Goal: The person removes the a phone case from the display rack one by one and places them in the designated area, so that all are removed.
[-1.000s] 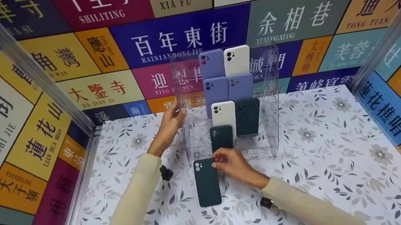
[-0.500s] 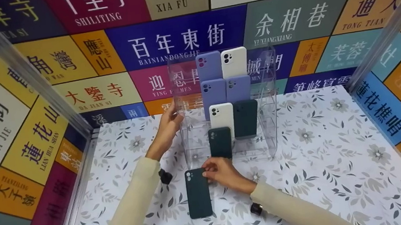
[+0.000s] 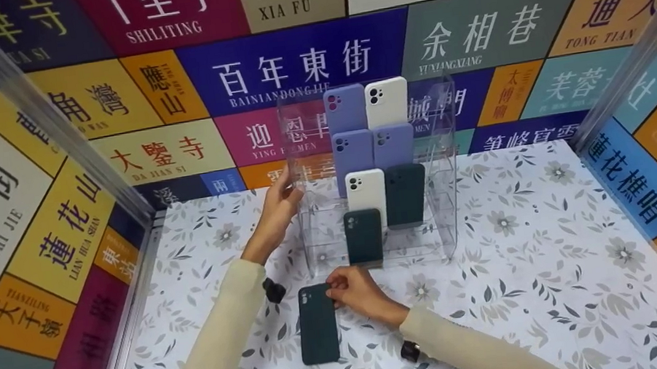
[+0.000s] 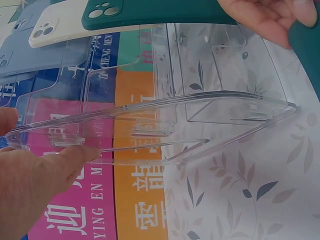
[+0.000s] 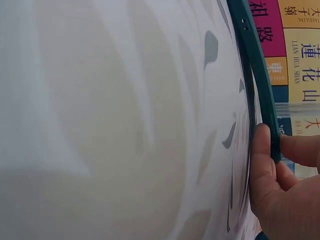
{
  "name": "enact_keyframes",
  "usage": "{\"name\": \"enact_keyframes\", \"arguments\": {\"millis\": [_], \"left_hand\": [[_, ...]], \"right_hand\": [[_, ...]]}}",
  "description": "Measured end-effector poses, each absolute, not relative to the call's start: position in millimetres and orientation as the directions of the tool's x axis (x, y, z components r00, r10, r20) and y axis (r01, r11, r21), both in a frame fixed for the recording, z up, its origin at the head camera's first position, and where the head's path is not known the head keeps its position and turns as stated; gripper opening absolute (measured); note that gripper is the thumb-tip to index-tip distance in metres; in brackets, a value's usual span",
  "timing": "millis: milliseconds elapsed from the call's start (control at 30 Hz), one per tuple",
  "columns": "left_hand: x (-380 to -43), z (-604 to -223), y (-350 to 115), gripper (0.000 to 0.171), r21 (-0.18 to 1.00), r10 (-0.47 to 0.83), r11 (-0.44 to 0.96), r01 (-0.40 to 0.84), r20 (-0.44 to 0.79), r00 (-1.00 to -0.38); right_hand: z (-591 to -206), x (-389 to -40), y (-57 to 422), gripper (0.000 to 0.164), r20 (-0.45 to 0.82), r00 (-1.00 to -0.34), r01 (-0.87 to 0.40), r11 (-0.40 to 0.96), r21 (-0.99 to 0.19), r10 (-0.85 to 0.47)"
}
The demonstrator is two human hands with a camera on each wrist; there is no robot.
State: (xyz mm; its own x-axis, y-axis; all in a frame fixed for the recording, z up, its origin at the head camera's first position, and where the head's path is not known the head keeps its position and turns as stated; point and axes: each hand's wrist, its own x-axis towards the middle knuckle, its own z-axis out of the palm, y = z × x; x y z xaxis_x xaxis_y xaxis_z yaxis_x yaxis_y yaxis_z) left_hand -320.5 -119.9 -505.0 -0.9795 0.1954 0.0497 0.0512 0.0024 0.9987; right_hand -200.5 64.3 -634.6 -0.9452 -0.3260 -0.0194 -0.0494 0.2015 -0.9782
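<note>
A clear acrylic tiered stand (image 3: 441, 196) holds several phone cases in lilac, white and dark green. My left hand (image 3: 277, 209) grips the stand's left side panel (image 4: 150, 127), thumb and fingers pinching its edge. My right hand (image 3: 350, 290) pinches the top right edge of a dark green phone case (image 3: 318, 324), which lies flat on the floral tabletop in front of the stand. In the right wrist view the fingers (image 5: 272, 175) clasp the case's thin green rim (image 5: 257, 65). Another dark green case (image 3: 363, 236) stands on the lowest tier.
The floral table surface (image 3: 529, 260) is walled in by colourful sign-printed panels on the back and both sides, with metal corner posts (image 3: 49, 123). A small black object (image 3: 274, 290) lies by my left forearm.
My right hand has drawn the dark green case left and toward me, away from the stand, down to the tabletop. The left hand stays on the stand's side.
</note>
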Motion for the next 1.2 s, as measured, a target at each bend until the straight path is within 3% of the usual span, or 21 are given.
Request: {"name": "enact_keyframes", "arguments": {"millis": [567, 1200], "left_hand": [[-318.8, -510.9, -117.3, 0.073, 0.995, 0.195, 0.044, 0.089, 0.079, -0.978], [-319.4, -506.9, -115.1, 0.072, 0.993, 0.171, 0.021, 0.112, 0.107, -0.979]], "right_hand": [[-638.0, -192.7, 59.2, 0.016, -0.051, -0.955, -0.016, 0.222, -0.975, -0.293], [-628.7, -189.9, 83.9, 0.015, 0.002, -0.957, -0.076, 0.245, -0.967, -0.289]]}}
